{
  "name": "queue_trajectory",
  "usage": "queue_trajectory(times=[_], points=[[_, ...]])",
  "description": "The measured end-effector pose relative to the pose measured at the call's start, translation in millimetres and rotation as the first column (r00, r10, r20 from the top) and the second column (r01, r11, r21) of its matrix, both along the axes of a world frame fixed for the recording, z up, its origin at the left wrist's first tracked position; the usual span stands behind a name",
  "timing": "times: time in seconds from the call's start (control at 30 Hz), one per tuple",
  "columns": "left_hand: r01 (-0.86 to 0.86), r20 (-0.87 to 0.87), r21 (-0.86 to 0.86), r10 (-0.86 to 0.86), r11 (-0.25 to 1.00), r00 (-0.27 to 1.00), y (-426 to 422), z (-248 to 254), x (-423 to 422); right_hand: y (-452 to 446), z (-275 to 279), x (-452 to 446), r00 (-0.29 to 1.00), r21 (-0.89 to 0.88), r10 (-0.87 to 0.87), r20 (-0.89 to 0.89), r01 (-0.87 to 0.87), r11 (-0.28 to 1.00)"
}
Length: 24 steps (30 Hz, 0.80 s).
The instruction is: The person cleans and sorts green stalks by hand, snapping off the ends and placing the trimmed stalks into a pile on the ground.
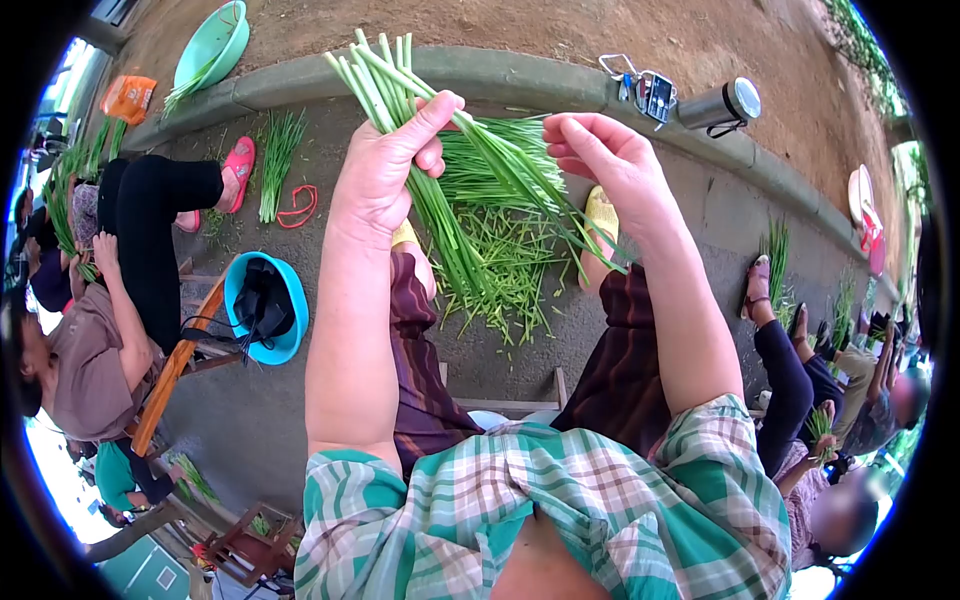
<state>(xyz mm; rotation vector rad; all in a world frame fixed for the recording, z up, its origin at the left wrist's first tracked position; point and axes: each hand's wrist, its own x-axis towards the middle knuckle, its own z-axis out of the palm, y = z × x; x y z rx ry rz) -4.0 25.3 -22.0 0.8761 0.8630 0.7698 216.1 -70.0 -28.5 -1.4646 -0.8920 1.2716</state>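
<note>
My left hand (385,170) is wrapped round a bunch of long green stalks (450,240), their pale cut ends pointing up and away and their leafy ends hanging down to the right. Some of its stalks splay out toward my other side. To the right, my right hand (595,150) has thumb and fingertips pressed together; whether anything thin is between them cannot be made out. Beyond and between the hands lies a pile of green stalks (500,165) on the ground, with short trimmed pieces (515,275) scattered on the near side of it.
A concrete curb (300,80) runs across the far side, bearing a phone (659,98), keys and a metal flask (715,105). At left are a blue basin (287,335) with a black bag, a wooden bench (165,385) and a seated person (95,350). Other people sit at right.
</note>
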Motion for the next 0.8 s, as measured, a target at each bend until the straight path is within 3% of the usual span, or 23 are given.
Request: queue_trajectory(times=[0.07,0.27,0.37,0.43,0.5,0.57,0.7,0.8], points=[[0.076,0.063,-0.049,-0.073,0.996,0.995,-0.3,-1.1,3.8,-1.0,2.0,-4.7,0.999,0.019,0.040,-0.027,-0.039,0.999],[0.173,0.030,-0.092,-0.171,0.981,0.985,-4.1,-4.8,10.2,-5.1,4.5,-21.0,0.974,-0.013,0.174,-0.147,-0.178,0.984],[0.183,0.078,-0.136,-0.174,0.974,0.982,-5.4,-5.8,13.8,-5.1,-0.4,-21.9,0.974,-0.039,0.168,-0.151,-0.176,0.984],[0.177,0.116,-0.131,-0.163,0.975,0.980,-6.4,-8.0,17.8,-5.3,5.5,-25.5,0.969,-0.052,0.124,-0.214,-0.138,0.989],[0.108,0.205,-0.173,-0.071,0.979,0.976,-8.5,-9.2,23.8,-5.0,2.4,-25.2,0.918,-0.049,0.059,-0.392,-0.085,0.995],[0.089,0.228,-0.178,-0.047,0.980,0.973,-9.3,-13.1,26.1,-3.5,5.6,-23.7,0.916,-0.064,0.072,-0.396,-0.106,0.992],[0.077,0.021,-0.102,-0.075,0.992,0.997,-11.0,-18.3,29.3,-0.7,1.5,-29.8,0.967,-0.070,0.050,-0.248,-0.070,0.995],[-0.044,-0.134,0.043,0.050,0.998,0.990,-12.7,-16.2,31.1,-0.9,-6.4,-32.7,0.988,-0.075,0.057,-0.147,-0.068,0.995]])
